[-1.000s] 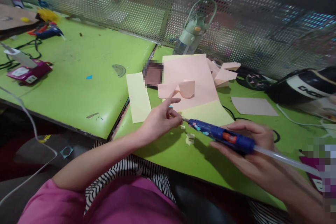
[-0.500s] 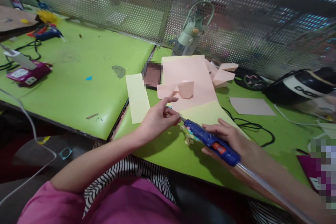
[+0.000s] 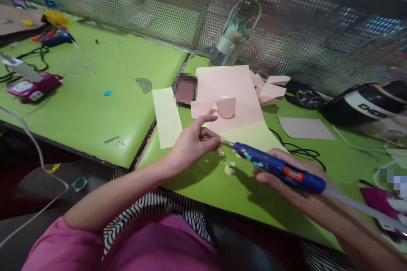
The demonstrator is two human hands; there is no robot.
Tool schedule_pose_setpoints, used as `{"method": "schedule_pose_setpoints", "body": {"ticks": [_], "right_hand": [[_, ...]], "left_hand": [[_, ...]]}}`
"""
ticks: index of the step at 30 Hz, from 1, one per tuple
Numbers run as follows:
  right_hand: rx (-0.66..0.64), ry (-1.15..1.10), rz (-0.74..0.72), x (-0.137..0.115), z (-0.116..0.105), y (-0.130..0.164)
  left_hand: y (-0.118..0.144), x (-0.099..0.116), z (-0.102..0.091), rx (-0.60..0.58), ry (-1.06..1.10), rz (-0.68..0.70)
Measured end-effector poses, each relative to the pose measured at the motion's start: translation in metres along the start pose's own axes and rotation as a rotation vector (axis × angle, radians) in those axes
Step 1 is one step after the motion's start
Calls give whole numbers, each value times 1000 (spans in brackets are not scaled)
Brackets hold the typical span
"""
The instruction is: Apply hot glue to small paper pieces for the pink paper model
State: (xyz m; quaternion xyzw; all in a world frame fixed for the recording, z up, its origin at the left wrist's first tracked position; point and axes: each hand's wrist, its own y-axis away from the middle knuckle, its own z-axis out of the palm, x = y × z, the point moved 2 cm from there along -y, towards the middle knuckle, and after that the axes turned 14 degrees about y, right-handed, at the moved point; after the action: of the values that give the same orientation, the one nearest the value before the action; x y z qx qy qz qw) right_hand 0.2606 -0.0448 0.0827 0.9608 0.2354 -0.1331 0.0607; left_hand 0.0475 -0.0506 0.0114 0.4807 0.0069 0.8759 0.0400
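Glue gun (image 3: 276,167), held aslant above the counter (image 3: 187,184) in the right hand (image 3: 295,197), whose fingers close round it and hide much of its grip. The slant presumably serves to bring the metal nozzle (image 3: 228,142) to the fingertips of the left hand (image 3: 192,142). These form a narrow pinch on what appears to be a pale scrap (image 3: 222,139), one finger standing extended above; so small a piece would seem to call for the tips alone. Whether nozzle and scrap touch cannot be told. Loose paper bits (image 3: 229,168) lie on the counter below, within easy reach. Casing: dark blue, with pastel spots toward the front and an orange-red part in a side opening; a long, translucent glue stick (image 3: 359,206) projects from the rear.
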Motion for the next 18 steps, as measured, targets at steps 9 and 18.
{"method": "schedule_pose_setpoints", "body": {"ticks": [9, 18], "right_hand": [[-45, -40, 44, 2, 1, -3], [-31, -45, 34, 4, 2, -3]], "left_hand": [[0, 0, 0, -8, -24, 7], [-1, -3, -2, -44, -27, 17]]}}
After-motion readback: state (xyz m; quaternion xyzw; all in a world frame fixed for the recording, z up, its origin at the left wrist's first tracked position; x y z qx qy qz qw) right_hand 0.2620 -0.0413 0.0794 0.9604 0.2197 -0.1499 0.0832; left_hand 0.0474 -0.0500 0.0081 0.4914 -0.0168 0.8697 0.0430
